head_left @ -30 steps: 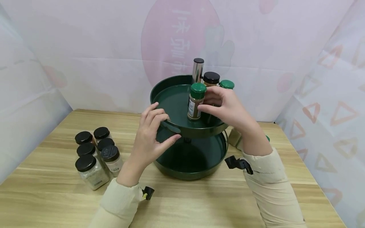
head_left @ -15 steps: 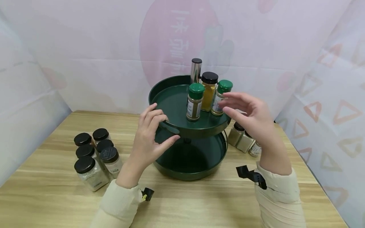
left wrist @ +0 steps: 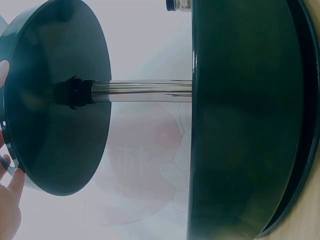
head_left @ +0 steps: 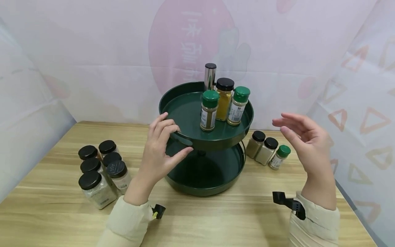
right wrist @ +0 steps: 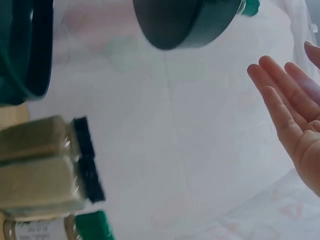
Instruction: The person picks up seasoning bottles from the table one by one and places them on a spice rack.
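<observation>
A dark green two-tier spice rack (head_left: 203, 190) stands on the table, with a metal post joining its round trays. My left hand (head_left: 157, 152) holds the upper tray's front-left rim at the cutout; fingers reach over the edge and the thumb lies on the outer wall in the left wrist view. On the upper tray stand a green-capped spice shaker (head_left: 208, 118), a black-capped jar of yellow spice (head_left: 223, 104) and another green-capped shaker (head_left: 236, 113). My right hand (head_left: 311, 147) is in the air right of the rack, fingers apart from the thumb, holding nothing.
Right of the rack, two black-capped spice jars (head_left: 264, 154) and a green-capped shaker (head_left: 276, 161) stand in a row. Several black-capped jars (head_left: 103, 195) are grouped at the left. A printed cloth backdrop (head_left: 117, 89) rises behind the table.
My right hand has let go of the front green-capped shaker on the upper tray and moved away to the right and down. My left hand has stayed at the rim.
</observation>
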